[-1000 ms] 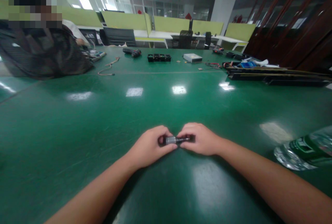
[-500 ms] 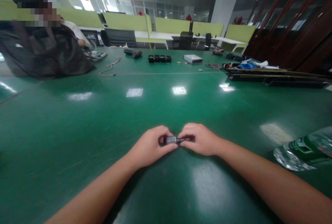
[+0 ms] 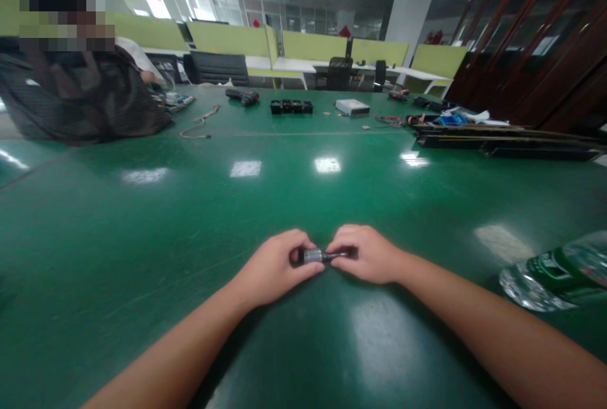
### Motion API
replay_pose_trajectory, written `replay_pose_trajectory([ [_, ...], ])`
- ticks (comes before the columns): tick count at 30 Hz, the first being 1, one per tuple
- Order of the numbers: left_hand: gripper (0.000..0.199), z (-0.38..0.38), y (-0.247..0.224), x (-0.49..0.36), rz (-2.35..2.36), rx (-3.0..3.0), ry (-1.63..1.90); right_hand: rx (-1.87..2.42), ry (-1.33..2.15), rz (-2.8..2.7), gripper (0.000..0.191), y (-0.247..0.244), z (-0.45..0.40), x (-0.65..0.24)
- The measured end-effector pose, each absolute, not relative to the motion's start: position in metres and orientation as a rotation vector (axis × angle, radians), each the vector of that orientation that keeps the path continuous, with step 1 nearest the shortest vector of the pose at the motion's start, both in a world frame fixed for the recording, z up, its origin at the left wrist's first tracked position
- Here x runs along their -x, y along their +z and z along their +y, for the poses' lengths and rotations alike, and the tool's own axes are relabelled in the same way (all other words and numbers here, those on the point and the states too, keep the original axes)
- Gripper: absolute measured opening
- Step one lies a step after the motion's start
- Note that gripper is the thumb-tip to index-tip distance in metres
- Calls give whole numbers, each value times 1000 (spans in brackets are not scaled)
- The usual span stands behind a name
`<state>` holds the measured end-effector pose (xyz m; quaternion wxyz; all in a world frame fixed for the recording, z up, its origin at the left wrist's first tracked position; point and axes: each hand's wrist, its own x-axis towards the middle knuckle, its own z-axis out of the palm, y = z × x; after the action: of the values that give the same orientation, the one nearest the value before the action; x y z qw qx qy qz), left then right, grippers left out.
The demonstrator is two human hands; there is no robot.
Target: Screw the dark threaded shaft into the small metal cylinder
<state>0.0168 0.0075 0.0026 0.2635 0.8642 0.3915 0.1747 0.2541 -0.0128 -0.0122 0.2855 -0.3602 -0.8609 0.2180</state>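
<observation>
Your left hand (image 3: pixel 271 270): thumb and fingers pinched narrow on the silver end of a small dark-and-silver piece (image 3: pixel 313 256). Your right hand (image 3: pixel 368 254): fingers also narrow, pinching the piece's thin dark end. Piece runs roughly sideways between both sets of fingertips, low over the green table (image 3: pixel 284 200); can't tell if it touches the top. Your two hands face each other, close together, fingertips just beside each other. Far end of the piece inside your right fingers is partly hidden.

Right of your right fingers, past the forearm: clear bottle (image 3: pixel 559 275), green label, cut by the frame edge. Well ahead of your fingers: black block (image 3: pixel 291 107). Ahead, slightly right: pale flat box (image 3: pixel 351 107). Farther right: dark strips (image 3: pixel 497 138), stacked, blue-and-white stuff (image 3: pixel 455 117) by them. Ahead and left of your fingers: dark drill-like tool (image 3: pixel 242 97), then a thin cable (image 3: pixel 195 133), then a big dark bag (image 3: pixel 90 99). A person (image 3: pixel 135 52) sits behind the bag, partly hidden.
</observation>
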Motion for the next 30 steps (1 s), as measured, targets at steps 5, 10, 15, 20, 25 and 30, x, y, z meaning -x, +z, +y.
replay_pose_trajectory([
  [5, 27, 8, 1, -16, 1057, -2339, 483, 951, 575, -2302, 14, -12, -12, -255],
  [10, 27, 8, 2, -16, 1043, -2343, 491, 944, 571, -2304, 15, -13, -12, -256],
  [15, 26, 7, 2, -16, 1048, -2326, 488, 942, 574, -2300, 14, -12, -12, -256],
  [20, 25, 7, 1, -16, 1055, -2332, 498, 947, 569, -2305, 15, -11, -12, -257],
  [25, 26, 8, 1, -16, 1039, -2336, 498, 946, 579, -2304, 14, -11, -12, -257],
  [30, 25, 8, 1, -16, 1042, -2347, 495, 962, 583, -2297, 11, -12, -11, -257],
])
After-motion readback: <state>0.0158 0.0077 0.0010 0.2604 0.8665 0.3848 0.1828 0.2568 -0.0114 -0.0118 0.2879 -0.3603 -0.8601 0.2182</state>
